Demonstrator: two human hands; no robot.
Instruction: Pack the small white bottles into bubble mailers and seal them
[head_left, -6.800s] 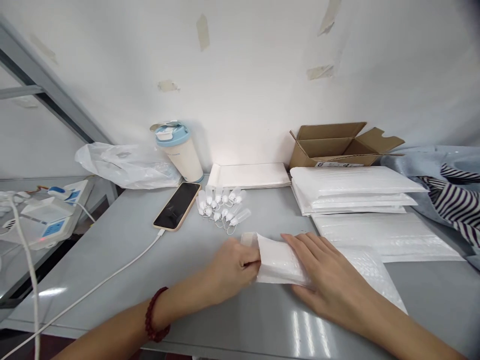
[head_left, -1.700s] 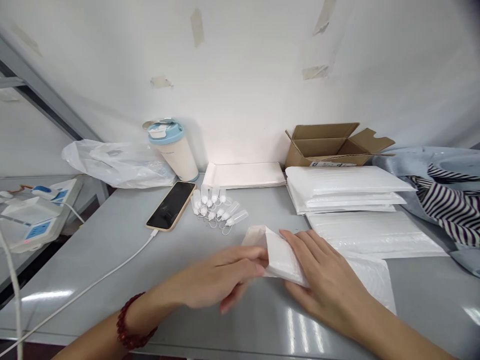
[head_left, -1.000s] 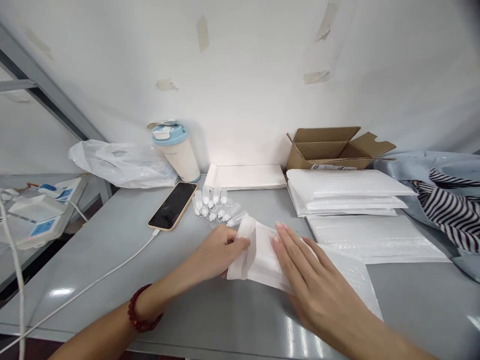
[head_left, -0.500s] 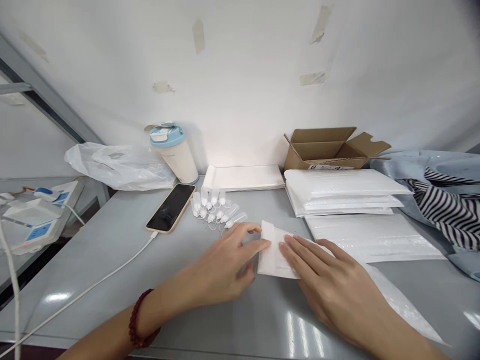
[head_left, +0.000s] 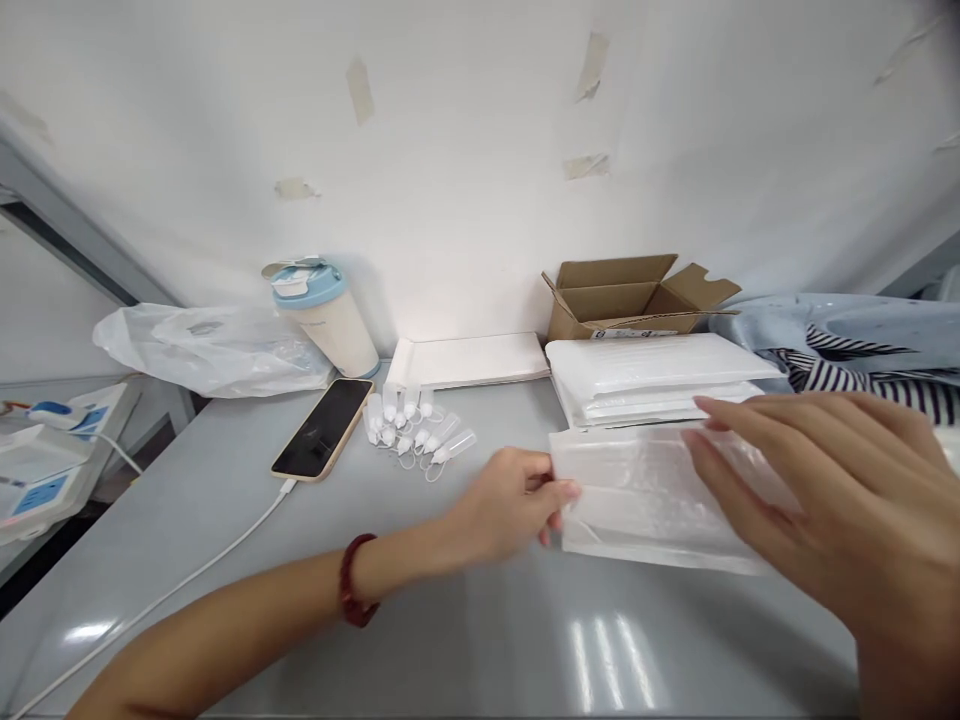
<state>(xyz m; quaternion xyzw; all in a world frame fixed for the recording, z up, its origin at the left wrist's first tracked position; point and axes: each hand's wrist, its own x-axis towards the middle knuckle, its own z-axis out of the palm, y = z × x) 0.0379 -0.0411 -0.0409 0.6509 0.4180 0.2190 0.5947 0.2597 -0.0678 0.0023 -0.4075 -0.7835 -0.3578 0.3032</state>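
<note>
We had the white padded envelope [head_left: 630, 505] out in front of us, to the right of our left hand [head_left: 510, 505] and mostly to the left of our right hand [head_left: 840, 490], so that it spanned the gap between the two. Its long axis ran sideways, roughly along the line from one hand to the other, with the right end tipped a little toward us. Our left hand was pinching its left end, thumb on the near face and fingers going round behind the edge. Our right hand stood over the other end and hid it; its thumb and forefinger were spread apart with nothing seen clasped between them, and we could not tell whether any part of it touched the envelope. Neither hand was clearly the nearer, but only the left plainly had a hold. Just behind the envelope we had a stack of white envelopes [head_left: 652, 365], with an open cardboard box [head_left: 630, 300] beyond that. The small dropper bottles [head_left: 441, 433] lay in a cluster beyond our left hand and to its left, apart from both hands and closer to the left.
</note>
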